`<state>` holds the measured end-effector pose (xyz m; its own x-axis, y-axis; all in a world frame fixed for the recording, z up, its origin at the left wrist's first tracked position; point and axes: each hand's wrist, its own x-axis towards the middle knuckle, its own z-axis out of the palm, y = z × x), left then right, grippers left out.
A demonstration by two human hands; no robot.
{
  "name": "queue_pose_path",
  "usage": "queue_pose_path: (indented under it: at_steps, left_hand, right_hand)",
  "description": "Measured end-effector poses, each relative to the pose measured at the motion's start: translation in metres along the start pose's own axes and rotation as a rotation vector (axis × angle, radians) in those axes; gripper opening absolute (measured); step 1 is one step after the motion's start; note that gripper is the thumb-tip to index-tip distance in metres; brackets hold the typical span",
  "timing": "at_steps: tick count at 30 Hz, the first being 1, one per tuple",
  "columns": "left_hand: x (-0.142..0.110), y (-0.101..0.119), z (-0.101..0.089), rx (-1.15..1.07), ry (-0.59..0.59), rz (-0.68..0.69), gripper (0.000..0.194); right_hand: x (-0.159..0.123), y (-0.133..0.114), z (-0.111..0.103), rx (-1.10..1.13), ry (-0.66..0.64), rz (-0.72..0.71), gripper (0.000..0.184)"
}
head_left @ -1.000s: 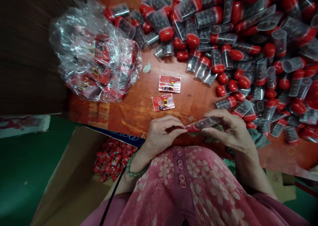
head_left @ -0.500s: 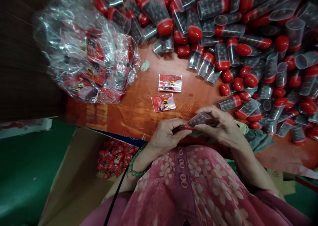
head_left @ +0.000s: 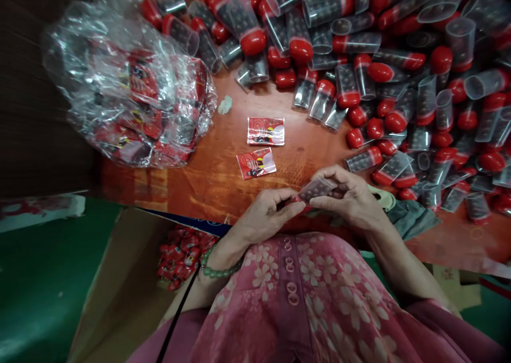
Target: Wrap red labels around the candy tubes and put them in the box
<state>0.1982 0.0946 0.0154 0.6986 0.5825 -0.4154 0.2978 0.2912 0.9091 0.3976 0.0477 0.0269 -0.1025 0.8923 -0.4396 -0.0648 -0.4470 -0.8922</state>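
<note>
Between my two hands, just over the front edge of the table, is a clear plastic tube with a red end (head_left: pixel 317 189). My left hand (head_left: pixel 266 215) pinches it at the red end, which the fingers partly cover. My right hand (head_left: pixel 349 195) grips the clear end between thumb and fingers. The tube lies tilted, its clear end up to the right. Beyond my hands, two red printed packets lie flat: a nearer packet (head_left: pixel 256 163) turned slightly, and a farther packet (head_left: pixel 265 131) lying straighter.
A big heap of red-ended clear tubes (head_left: pixel 347 89) covers the back and right. On the left sits a crumpled clear bag (head_left: pixel 136 102) of red packets. Below the table, a cardboard box (head_left: pixel 115 278) holds red wrapped pieces (head_left: pixel 181 259). A dark cloth (head_left: pixel 413 219) lies right of my hands.
The tube has turned a little flatter and closer in between my hands, and my right fingers cover more of its clear end. The whole view has shifted slightly.
</note>
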Motion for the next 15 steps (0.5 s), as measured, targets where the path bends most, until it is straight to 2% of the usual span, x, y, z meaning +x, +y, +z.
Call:
queue_pose_path:
  at_steps: [5,10,15]
  left_hand:
    - [0.008,0.001,0.006,-0.071,-0.052,-0.044,0.04]
    - [0.014,0.002,0.011,-0.276,-0.152,-0.049,0.045]
    - [0.01,-0.002,0.019,-0.396,-0.161,-0.174,0.053]
  right_hand:
    - [0.001,-0.002,-0.009,0.086,-0.026,0.008,0.029]
    - [-0.005,0.001,-0.011,0.166,0.016,0.019,0.051]
    - [-0.016,0.006,-0.015,0.082,0.013,-0.035,0.045]
